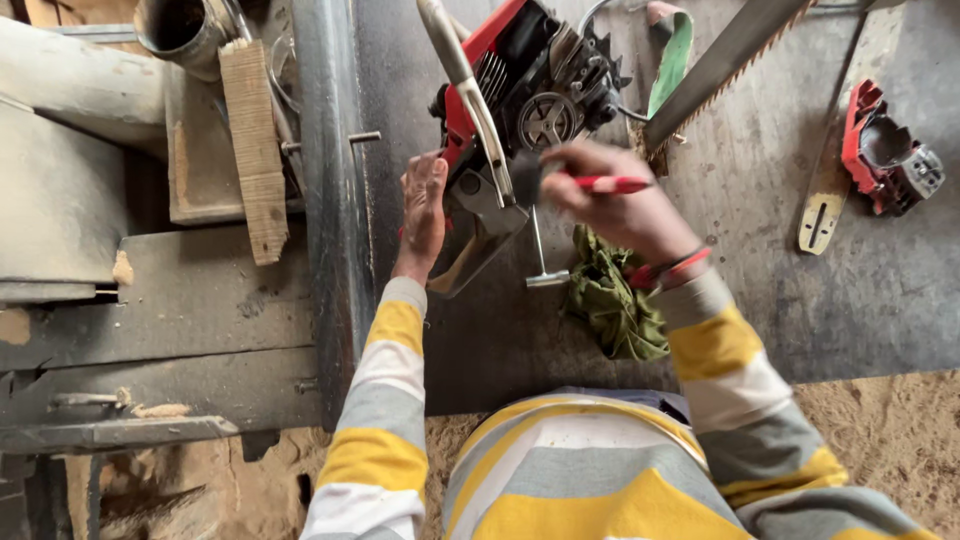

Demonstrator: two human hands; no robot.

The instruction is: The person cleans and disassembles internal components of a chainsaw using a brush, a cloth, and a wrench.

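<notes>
**Two hands on a stripped chainsaw body**

On the far left of the dusty bench, a grey metal pipe point(185, 30) stands with its open mouth up; the inside is dark and its contents cannot be told. Just right of it lies a wooden block point(255, 140) beside a dark steel rail point(335, 200). Next, the left hand point(424, 205) lies flat and open against the side of the red and black chainsaw body point(510, 110), which stands tilted at the middle of the bench. The right hand point(615, 200) is closed around a red-handled tool point(610, 184), its tip at the saw's casing. Below sit a T-shaped wrench point(542, 262) and a green rag point(610, 300). Further right lie a guide bar with chain point(725, 65) and a red cover part point(885, 150).
</notes>
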